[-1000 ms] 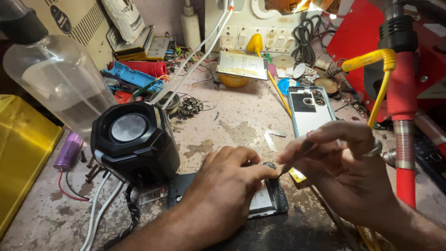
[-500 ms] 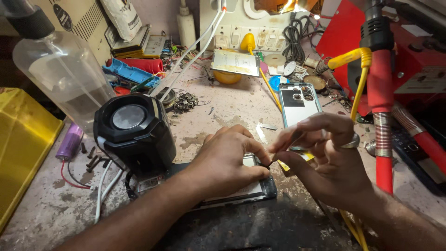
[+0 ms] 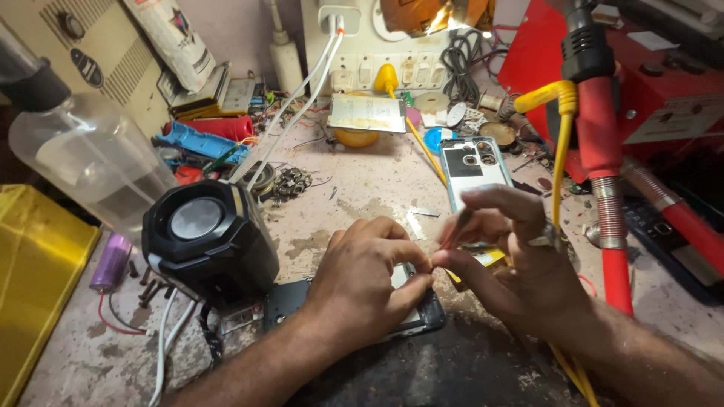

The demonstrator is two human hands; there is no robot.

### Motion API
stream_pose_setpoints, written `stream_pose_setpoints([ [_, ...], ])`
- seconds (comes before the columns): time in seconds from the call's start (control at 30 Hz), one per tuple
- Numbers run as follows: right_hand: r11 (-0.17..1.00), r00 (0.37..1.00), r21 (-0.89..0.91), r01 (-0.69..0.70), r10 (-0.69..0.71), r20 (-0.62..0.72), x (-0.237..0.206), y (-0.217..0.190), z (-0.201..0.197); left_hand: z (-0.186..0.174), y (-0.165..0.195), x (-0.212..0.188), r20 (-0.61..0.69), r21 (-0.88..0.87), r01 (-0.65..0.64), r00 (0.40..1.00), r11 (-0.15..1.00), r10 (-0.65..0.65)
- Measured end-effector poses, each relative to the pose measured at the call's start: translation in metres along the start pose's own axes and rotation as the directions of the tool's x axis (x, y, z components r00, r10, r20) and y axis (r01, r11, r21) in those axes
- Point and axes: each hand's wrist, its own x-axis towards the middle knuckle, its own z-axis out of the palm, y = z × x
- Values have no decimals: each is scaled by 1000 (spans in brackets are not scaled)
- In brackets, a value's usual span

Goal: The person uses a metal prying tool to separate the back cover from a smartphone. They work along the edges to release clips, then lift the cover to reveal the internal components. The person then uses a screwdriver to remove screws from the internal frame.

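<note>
Both hands meet over a dark opened phone (image 3: 422, 320) lying flat on the stained worktop (image 3: 362, 196), near its front edge. The left hand (image 3: 369, 283) rests on the phone, fingers curled down and pressing it in place, the thumb tip touching the right hand's fingertips. The right hand (image 3: 513, 260), a ring on one finger, pinches a thin tool (image 3: 452, 230) between thumb and forefinger, its point aimed down at the phone's upper right corner. Just left of the phone sits a black speaker (image 3: 207, 237); behind the hands lies a pale phone back cover (image 3: 475, 166), and a red hose (image 3: 603, 181) stands to the right.
</note>
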Motion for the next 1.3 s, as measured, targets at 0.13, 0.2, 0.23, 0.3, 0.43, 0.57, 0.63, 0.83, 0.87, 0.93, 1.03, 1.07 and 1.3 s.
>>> stream_pose_setpoints([
  [0.13,995,996,62,-77,74,46,0,1,2,-2,-2,-2,27,23,-31,999,999,30],
  [0.2,985,996,-149,88,-91,-11,-1,1,2,-1,-3,-3,1,11,-31,1000,999,31],
  [0.23,998,1000,-49,31,-31,-6,-1,1,2,-1,-3,-3,-10,3,-28,1000,1000,28],
  [0.3,986,997,143,-80,79,16,-2,1,2,0,-3,-3,-16,3,-29,999,1000,29],
  [0.43,993,997,-86,83,-83,2,-4,1,3,-1,-6,-1,-10,-8,-39,999,999,38],
  [0.57,991,993,64,-116,117,-7,-2,-3,3,-4,-8,3,18,-62,-32,999,998,33],
  [0.63,995,996,31,-92,91,22,2,-5,1,-5,-7,5,31,-32,-32,999,999,33],
  [0.83,992,992,12,-129,129,16,7,-7,0,-7,-10,7,62,-129,6,998,992,2],
  [0.87,996,996,34,-84,83,24,5,-7,2,-7,-11,6,60,-104,-11,998,995,18],
  [0.93,1000,1000,19,-21,21,6,2,-7,3,-6,-11,5,37,-61,-53,998,997,56],
  [1.03,997,996,3,-78,78,-39,1,-6,3,-6,-8,6,36,-51,-35,999,998,36],
  [1.07,985,985,49,-164,166,-38,0,-6,3,-6,-7,7,67,-65,15,998,998,-11],
  [1.3,997,996,-28,-77,76,-35,1,-11,0,-8,-9,5,62,-102,-16,998,995,22],
])
